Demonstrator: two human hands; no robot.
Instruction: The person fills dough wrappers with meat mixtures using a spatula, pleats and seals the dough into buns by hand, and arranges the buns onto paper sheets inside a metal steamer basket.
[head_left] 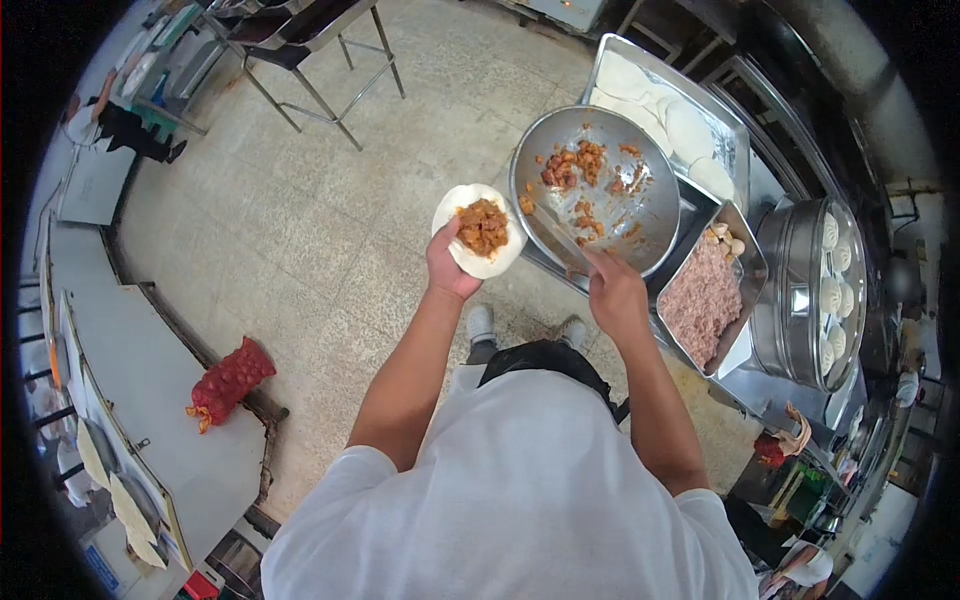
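Note:
My left hand (452, 265) holds a round dough wrapper (492, 262) from below, its thumb over the edge. A mound of brown-orange chunky filling (483, 226) sits in the middle of the wrapper. My right hand (614, 295) is closed around a flat filling spatula (556, 232), which reaches into a large steel bowl (655, 215). A little filling clings to the spatula's tip. More filling (585, 160) lies in scattered clumps on the bowl's bottom and wall. The wrapper is just left of the bowl's rim.
Behind the bowl, a metal tray (735, 125) holds several flat dough rounds (688, 130). To the right are a pan of minced meat (702, 300) and a steamer (785, 290) with pleated buns (830, 295). A red net sack (232, 384) lies at left. Another person (110, 125) stands far left.

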